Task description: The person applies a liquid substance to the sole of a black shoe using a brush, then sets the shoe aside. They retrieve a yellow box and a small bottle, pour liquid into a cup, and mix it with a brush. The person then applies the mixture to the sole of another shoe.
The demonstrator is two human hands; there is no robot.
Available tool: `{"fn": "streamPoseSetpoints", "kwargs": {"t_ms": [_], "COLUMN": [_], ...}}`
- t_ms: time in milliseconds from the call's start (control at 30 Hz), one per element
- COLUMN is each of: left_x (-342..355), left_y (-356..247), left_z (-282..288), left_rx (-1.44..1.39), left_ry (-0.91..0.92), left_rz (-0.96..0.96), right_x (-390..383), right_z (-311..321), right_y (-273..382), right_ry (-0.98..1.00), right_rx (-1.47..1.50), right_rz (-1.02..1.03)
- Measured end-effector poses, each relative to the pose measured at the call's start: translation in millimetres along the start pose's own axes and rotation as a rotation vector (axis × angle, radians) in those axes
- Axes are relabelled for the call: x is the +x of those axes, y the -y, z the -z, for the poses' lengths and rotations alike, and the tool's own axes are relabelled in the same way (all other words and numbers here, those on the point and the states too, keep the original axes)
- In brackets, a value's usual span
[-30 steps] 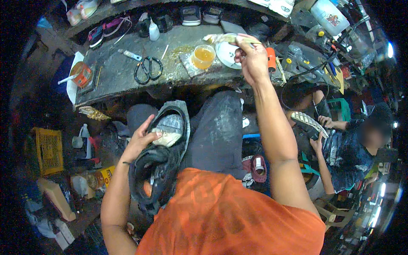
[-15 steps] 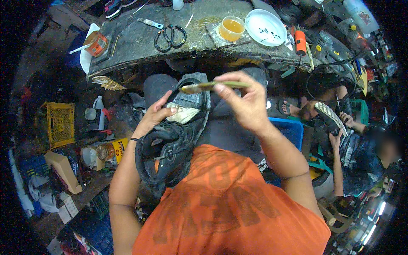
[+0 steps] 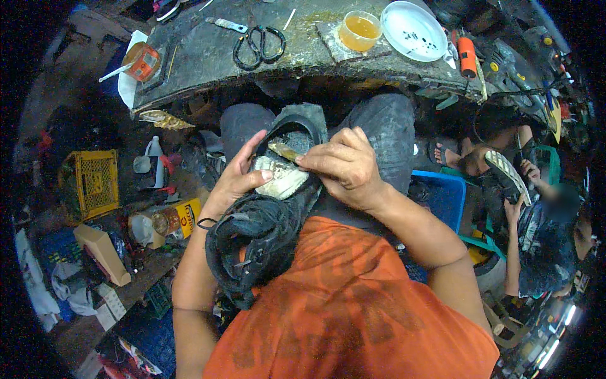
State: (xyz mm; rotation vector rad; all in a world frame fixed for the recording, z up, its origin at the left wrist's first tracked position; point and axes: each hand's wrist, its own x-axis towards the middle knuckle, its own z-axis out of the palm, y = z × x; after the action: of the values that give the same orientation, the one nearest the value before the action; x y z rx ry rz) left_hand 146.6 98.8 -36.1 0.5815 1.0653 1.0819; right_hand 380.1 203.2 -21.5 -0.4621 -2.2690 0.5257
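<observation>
A black shoe (image 3: pixel 252 237) lies over my lap with its toe end away from me. Its black rubber sole (image 3: pixel 309 121) is parted from the shoe at the toe, so a whitish underside (image 3: pixel 278 180) shows. My left hand (image 3: pixel 235 180) grips the shoe from the left, thumb on the whitish part, fingers along the sole's edge. In my right hand (image 3: pixel 350 165) is a brush (image 3: pixel 284 150), pinched close to its head. The bristle end is between the sole and the whitish underside. My right fingers hide most of the handle.
On the bench (image 3: pixel 202 69) ahead stand a tub of amber liquid (image 3: pixel 360 31), a white plate (image 3: pixel 413 25), scissors (image 3: pixel 259 49) and an orange can (image 3: pixel 144 63). A yellow crate (image 3: pixel 96 183) is at left, a blue bin (image 3: pixel 442 199) at right. Another person holds a shoe (image 3: pixel 507 175) at far right.
My right hand has lowered the brush from above the shoe into the gap by the sole. My left hand keeps its hold. The view has shifted slightly.
</observation>
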Motion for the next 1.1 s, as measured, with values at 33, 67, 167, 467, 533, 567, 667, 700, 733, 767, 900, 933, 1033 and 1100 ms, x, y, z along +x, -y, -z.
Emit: {"fn": "streamPoseSetpoints", "kwargs": {"t_ms": [33, 67, 167, 467, 533, 567, 667, 700, 733, 767, 900, 933, 1033, 1100], "left_x": [1.1, 0.8, 0.5, 7.7, 8.1, 8.5, 10.9, 12.0, 13.1, 12.8, 14.9, 15.1, 12.9, 10.3], "left_y": [0.8, 1.2, 1.3, 10.2, 13.8, 15.1, 18.7, 20.6, 22.7, 25.1, 32.0, 32.5, 31.3, 29.6], "left_z": [0.2, 0.3, -0.3, 3.6, 6.8, 9.3, 18.5, 21.1, 23.2, 24.9, 27.7, 27.8, 26.8, 25.8], "left_rx": [0.030, 0.005, -0.059, 0.079, 0.058, 0.074, 0.069, 0.028, -0.014, -0.053, -0.151, -0.161, -0.118, -0.132], "left_ry": [-0.010, 0.008, 0.005, 0.014, 0.022, 0.014, 0.019, 0.026, 0.035, 0.024, 0.067, 0.089, 0.086, 0.058], "left_rz": [0.007, 0.000, 0.035, 0.057, 0.066, 0.068, 0.064, 0.060, 0.054, 0.062, 0.093, 0.085, 0.066, 0.077], "right_x": [1.6, 4.1, 12.6, 21.6, 17.9, 15.4, 5.8, 2.7, 0.0, -2.4, -6.7, -7.3, -8.5, -8.2], "right_z": [-0.7, -1.0, 2.9, -2.7, -6.2, -6.7, -2.8, -1.9, -1.5, -1.8, -12.4, -16.2, -23.7, -27.3], "right_y": [-0.2, -1.3, -7.2, -22.2, -22.2, -21.5, -16.2, -13.5, -11.0, -8.6, -5.4, -5.6, -8.6, -10.3], "right_ry": [0.002, -0.011, -0.024, 0.032, -0.037, -0.071, -0.053, -0.057, -0.072, -0.086, -0.061, -0.059, -0.047, -0.048], "right_rx": [0.052, 0.109, 0.198, 0.145, 0.083, 0.054, 0.003, -0.013, -0.022, -0.032, -0.006, 0.013, 0.079, 0.105], "right_rz": [-0.053, -0.097, -0.194, -0.172, -0.110, -0.073, -0.055, -0.054, -0.051, -0.050, -0.059, -0.065, -0.105, -0.103]}}
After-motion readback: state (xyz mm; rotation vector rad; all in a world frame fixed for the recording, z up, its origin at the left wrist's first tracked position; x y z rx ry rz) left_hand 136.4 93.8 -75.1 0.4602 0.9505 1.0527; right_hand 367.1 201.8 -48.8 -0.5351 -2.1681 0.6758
